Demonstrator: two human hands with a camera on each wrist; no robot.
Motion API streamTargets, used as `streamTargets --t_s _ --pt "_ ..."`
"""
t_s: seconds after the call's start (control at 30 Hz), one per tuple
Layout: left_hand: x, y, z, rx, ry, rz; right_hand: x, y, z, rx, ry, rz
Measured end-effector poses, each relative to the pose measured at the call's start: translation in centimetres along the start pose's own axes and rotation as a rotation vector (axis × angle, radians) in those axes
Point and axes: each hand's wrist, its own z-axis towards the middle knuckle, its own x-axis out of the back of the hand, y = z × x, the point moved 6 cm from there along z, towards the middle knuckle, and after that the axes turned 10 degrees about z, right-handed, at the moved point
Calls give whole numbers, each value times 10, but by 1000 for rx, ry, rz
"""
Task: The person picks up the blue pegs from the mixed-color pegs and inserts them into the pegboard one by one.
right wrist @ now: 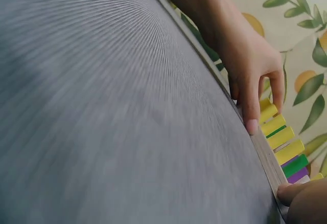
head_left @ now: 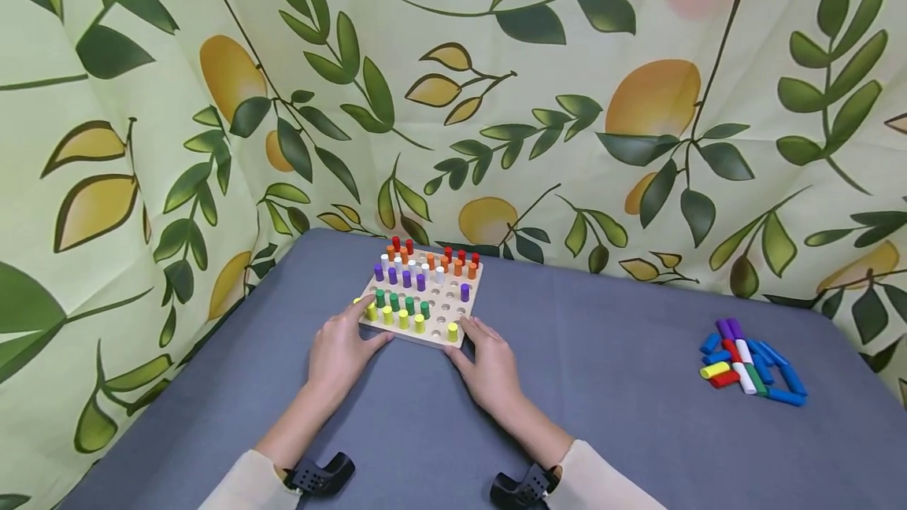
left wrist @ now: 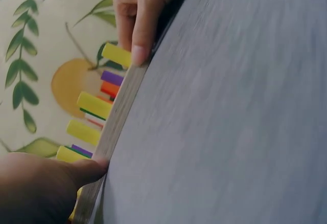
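A light wooden pegboard [head_left: 407,336] lies flat on the table, bearing rows of yellow, green, purple, white, orange and red pegs. My left hand [head_left: 338,352] grips its near left corner, thumb on the front edge, forefinger by the yellow pegs [head_left: 403,319]. At the near right corner my right hand [head_left: 491,368] holds the board, thumb against the front edge and fingers along the right side. The left wrist view shows both thumbs on the board's edge [left wrist: 120,109]. Several holes toward the right of the board stand bare, between the green pegs [head_left: 409,305] and the right edge.
A loose heap of blue, red, white, purple, green and yellow pegs [head_left: 742,364] lies on the right of the grey tabletop [head_left: 602,384]. A leaf-patterned cloth [head_left: 538,203] hangs behind the table and along its left side.
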Motion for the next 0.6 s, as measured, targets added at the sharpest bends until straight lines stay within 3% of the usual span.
streamTargets --t_s 0.33,0.6 --pt "-11 48 -14 -117 57 -4 41 30 -16 -57 39 -36" --pt "-21 93 -23 -195 72 -24 81 60 -23 -144 4 -70"
